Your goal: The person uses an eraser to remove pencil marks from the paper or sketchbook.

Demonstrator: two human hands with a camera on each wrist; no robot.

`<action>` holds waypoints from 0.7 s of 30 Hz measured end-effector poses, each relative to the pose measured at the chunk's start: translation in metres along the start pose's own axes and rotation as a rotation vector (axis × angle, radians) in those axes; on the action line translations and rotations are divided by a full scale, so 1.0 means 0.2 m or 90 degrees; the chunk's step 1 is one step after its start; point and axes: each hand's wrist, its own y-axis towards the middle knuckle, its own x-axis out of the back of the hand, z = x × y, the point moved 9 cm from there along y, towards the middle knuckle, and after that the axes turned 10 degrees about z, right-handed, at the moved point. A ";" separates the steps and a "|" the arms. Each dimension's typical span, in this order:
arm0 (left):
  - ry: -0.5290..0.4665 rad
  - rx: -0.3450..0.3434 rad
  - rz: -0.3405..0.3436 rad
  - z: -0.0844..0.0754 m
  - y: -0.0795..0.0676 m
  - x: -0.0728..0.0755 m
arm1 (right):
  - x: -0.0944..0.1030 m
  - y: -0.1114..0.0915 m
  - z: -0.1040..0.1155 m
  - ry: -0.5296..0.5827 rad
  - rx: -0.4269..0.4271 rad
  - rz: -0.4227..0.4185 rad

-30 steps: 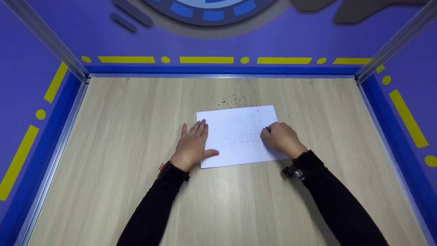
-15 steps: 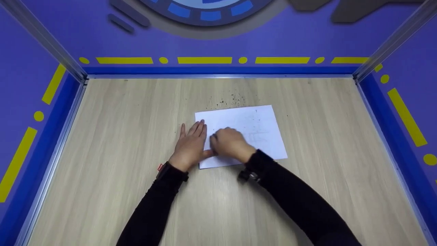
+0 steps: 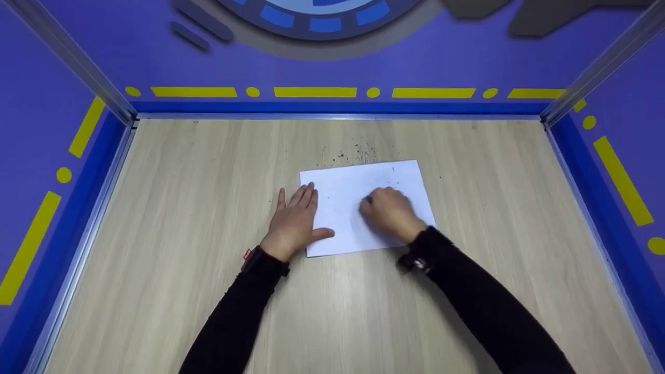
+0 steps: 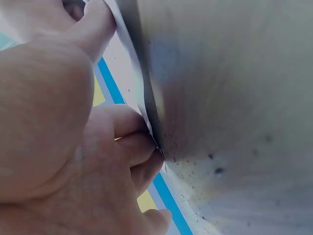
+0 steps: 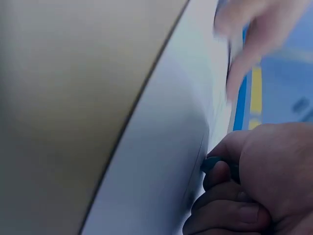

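Note:
A white sheet of paper (image 3: 343,179) lies slightly turned on the wooden table, with faint grey marks and dark specks on it. My left hand (image 3: 291,223) rests flat on its left edge, fingers spread and thumb reaching onto the sheet. Near the middle of the paper, my right hand (image 3: 392,213) grips a small dark eraser (image 3: 369,199) against the surface. Most of that eraser (image 5: 211,163) is hidden within the curled fingers; only a dark teal end shows by the thumb in the right wrist view. The left wrist view shows the paper's edge (image 4: 139,85) under the thumb.
Dark crumbs (image 3: 358,151) are scattered on the table (image 3: 208,171) just beyond the sheet's far edge. Blue panels with yellow dashes (image 3: 314,92) wall the table at the back and both sides, with metal rails (image 3: 332,116) along their base.
My right hand has swept left across the paper to near the left thumb, then back right to the middle. Grey lines there look fainter. The left hand stays in place.

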 end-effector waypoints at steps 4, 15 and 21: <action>-0.002 0.001 0.002 0.00 0.00 0.00 | 0.10 -0.07 -0.28 0.024 -0.039 -0.030; 0.004 -0.003 0.004 0.00 0.01 0.00 | 0.14 -0.12 -0.34 0.019 -0.065 -0.056; 0.012 -0.005 -0.002 0.00 0.00 0.01 | -0.03 -0.04 0.12 -0.009 0.008 0.013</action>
